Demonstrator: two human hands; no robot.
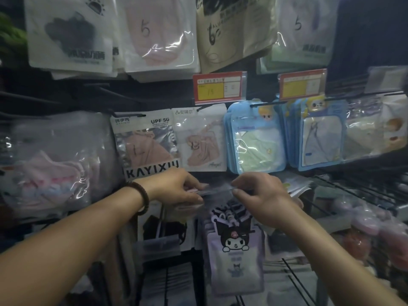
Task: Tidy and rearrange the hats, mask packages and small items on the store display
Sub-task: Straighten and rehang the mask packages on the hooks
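The left hand (176,187) and the right hand (260,193) each pinch an end of the thin clear mask package (218,191) between them, which looks light, bendy and slippery, so its edges seem best to hold.

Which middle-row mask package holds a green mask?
The blue plastic package with the blond cartoon head. The white package left of it holds a pink mask; the blue one on its right a white one.

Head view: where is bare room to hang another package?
Bare dark panel between the top white packages and the pink mask package; bare hooks lower right. Blue packages hang crowded. The left hand and right hand hold a clear package.
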